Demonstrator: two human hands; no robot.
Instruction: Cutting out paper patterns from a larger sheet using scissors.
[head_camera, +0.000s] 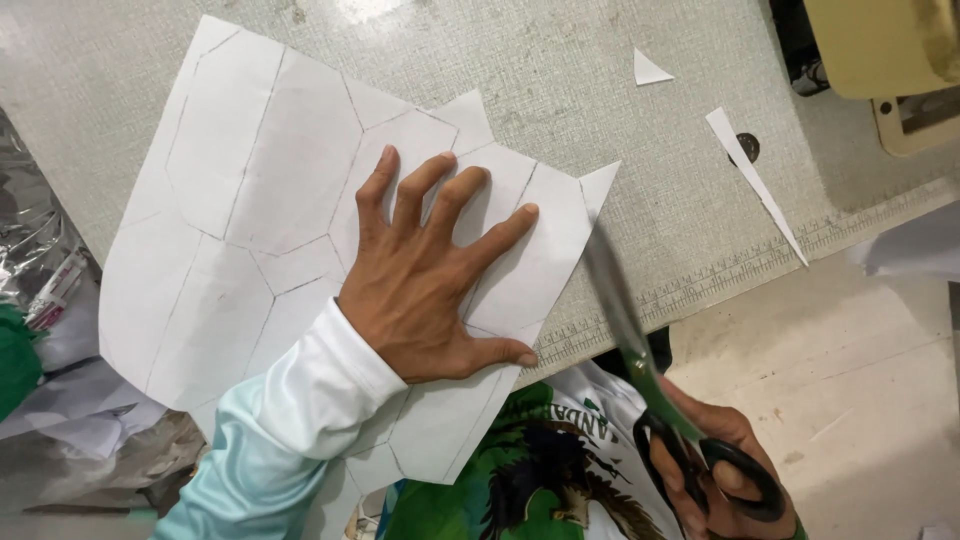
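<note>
My left hand (430, 270) lies flat with fingers spread on a large white paper sheet (240, 180) marked with pencilled outline shapes. It presses the sheet onto the grey-green table (600, 90). My right hand (725, 475) grips black-handled scissors (640, 350) at the lower right. The blades point up toward the paper's right edge, near a pointed corner of the sheet, and look blurred.
A small triangular paper scrap (650, 70) and a long thin paper strip (755, 180) lie on the table to the right. A ruler scale (740, 265) runs along the table's front edge. A beige machine part (885, 60) is at the top right. Crumpled plastic and cloth (40, 300) sit at the left.
</note>
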